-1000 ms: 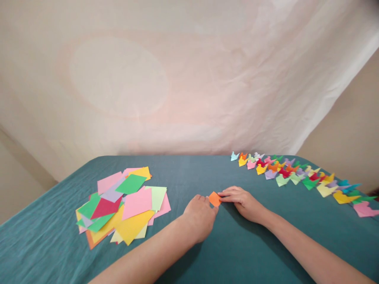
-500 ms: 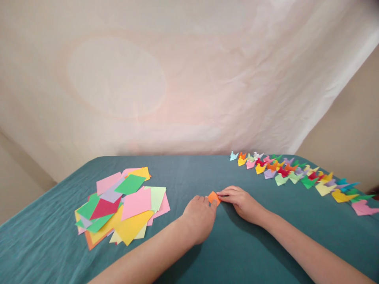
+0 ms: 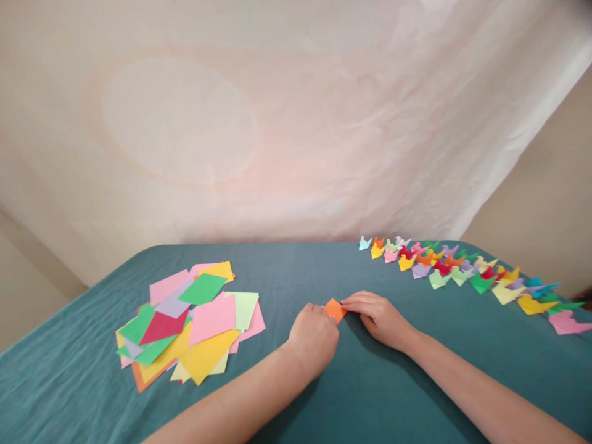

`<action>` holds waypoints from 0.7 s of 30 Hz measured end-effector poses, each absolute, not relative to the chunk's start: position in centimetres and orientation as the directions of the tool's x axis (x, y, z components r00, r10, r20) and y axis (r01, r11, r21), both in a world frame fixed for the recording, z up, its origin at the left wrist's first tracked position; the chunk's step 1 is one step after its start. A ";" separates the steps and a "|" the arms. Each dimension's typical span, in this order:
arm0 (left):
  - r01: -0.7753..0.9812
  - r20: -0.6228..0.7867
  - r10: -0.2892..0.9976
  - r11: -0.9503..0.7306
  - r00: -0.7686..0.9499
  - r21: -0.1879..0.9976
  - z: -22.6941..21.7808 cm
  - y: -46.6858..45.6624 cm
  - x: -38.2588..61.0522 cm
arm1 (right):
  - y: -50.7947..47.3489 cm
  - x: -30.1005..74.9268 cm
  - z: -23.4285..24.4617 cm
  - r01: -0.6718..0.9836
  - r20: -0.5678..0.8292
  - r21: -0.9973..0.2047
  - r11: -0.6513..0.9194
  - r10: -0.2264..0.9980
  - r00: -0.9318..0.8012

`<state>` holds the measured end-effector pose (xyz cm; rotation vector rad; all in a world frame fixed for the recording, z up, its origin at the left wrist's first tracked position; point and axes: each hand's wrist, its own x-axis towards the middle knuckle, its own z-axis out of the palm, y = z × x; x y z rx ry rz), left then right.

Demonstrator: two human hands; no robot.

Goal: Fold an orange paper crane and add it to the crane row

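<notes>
A small folded orange paper point(image 3: 333, 308) lies on the teal tablecloth point(image 3: 287, 271) between my two hands. My left hand point(image 3: 313, 338) rests knuckles up with its fingers curled, its fingertips at the paper's near left edge. My right hand point(image 3: 378, 314) lies flat beside the paper, fingers close together and pressing its right edge against the cloth.
A loose heap of coloured paper squares point(image 3: 189, 320) lies to the left. Several small folded paper birds point(image 3: 462, 271) stand in rows along the right side toward the table's edge. A pale wrinkled sheet point(image 3: 277, 123) hangs behind the table.
Both hands stay at the orange paper. The right hand's fingers have shifted slightly along its edge, and the paper now lies a bit flatter.
</notes>
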<state>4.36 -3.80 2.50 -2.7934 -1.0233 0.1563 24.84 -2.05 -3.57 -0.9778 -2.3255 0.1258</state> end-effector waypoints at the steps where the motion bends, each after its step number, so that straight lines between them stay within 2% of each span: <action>1: 0.640 -0.030 0.654 -0.748 0.756 -0.176 2.5 -3.7 4.4 | -2.1 24.8 -3.5 0.622 0.498 -0.312 0.718 0.681 -0.537; 13: 0.660 0.171 0.651 -0.752 0.740 0.007 0.7 -2.2 4.2 | -1.9 24.6 -3.8 0.635 0.537 -0.328 0.699 0.691 -0.484; 21: 0.604 0.203 0.617 -0.786 0.760 0.132 0.3 -1.3 3.5 | -2.1 24.4 -3.4 0.639 0.526 -0.304 0.707 0.684 -0.506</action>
